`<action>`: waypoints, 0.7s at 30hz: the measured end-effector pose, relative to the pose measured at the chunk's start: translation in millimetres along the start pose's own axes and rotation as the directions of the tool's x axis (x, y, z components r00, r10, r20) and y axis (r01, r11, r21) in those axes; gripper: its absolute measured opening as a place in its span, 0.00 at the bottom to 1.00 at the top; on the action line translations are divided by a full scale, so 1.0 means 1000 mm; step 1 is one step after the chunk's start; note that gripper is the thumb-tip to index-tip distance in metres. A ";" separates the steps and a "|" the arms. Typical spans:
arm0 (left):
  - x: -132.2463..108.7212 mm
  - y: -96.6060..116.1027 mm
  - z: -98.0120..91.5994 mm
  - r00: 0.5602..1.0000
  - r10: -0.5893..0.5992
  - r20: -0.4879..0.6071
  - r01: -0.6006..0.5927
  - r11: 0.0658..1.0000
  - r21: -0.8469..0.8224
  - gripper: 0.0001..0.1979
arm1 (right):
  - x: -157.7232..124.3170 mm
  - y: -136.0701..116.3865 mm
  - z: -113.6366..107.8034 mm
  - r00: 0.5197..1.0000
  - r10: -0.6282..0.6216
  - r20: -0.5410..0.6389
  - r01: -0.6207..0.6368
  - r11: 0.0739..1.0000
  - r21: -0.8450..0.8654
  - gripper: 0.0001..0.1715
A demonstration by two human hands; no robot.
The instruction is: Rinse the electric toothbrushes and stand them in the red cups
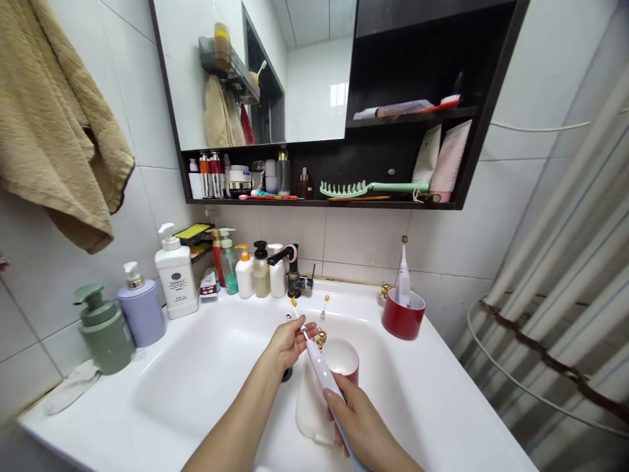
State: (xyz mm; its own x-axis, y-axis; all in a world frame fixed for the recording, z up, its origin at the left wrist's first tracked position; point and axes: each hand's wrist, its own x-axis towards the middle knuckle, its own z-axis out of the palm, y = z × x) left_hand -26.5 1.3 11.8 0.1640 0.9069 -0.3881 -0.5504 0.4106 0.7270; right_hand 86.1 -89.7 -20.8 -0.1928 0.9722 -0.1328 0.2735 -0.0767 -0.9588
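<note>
Just in front of the black faucet (293, 265), the left hand (287, 344) is pinching the electric toothbrush (322, 370) by its thin neck in a closed grip. The right hand (363, 426) is clenching its white handle, touching a red cup (341, 359).

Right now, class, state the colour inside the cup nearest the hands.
White inside the cup, red outside; head view.

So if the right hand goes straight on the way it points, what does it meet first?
Probably the left hand, pinching the neck of the toothbrush that the right hand holds; the black tap stands beyond, though depth is unclear.
</note>
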 end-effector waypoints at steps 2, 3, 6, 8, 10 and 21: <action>-0.002 -0.003 0.000 1.000 0.016 -0.003 -0.016 1.000 0.000 0.04 | 0.000 0.001 0.001 1.000 -0.005 -0.009 0.005 1.000 -0.003 0.15; -0.002 -0.004 0.000 1.000 0.027 -0.006 -0.027 1.000 0.002 0.04 | 0.000 0.001 0.002 1.000 -0.002 -0.015 0.002 1.000 -0.005 0.15; 0.000 -0.007 -0.001 0.998 0.060 0.005 -0.060 0.998 0.005 0.05 | 0.001 -0.001 0.002 0.999 0.012 -0.029 -0.012 1.000 -0.012 0.15; 0.001 -0.008 -0.001 0.997 0.080 0.024 -0.080 0.997 0.014 0.06 | 0.001 -0.003 0.002 0.999 0.024 -0.028 -0.024 1.000 0.002 0.14; 0.001 -0.008 -0.001 0.994 0.095 0.052 -0.096 0.995 0.029 0.06 | 0.001 -0.007 0.002 0.998 0.056 -0.004 -0.055 0.997 0.061 0.14; 0.000 -0.013 0.003 0.958 0.184 0.219 -0.188 0.982 -0.006 0.04 | -0.003 -0.015 0.000 0.991 0.128 0.039 -0.133 0.966 0.222 0.15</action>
State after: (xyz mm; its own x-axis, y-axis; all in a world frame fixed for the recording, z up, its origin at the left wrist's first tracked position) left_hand -16.7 -3.9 4.6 0.2346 0.9654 -0.1139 -0.5766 0.2325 0.7832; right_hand 82.3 -91.6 -6.3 -0.1926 0.9451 -0.2639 0.0802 -0.2529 -0.9642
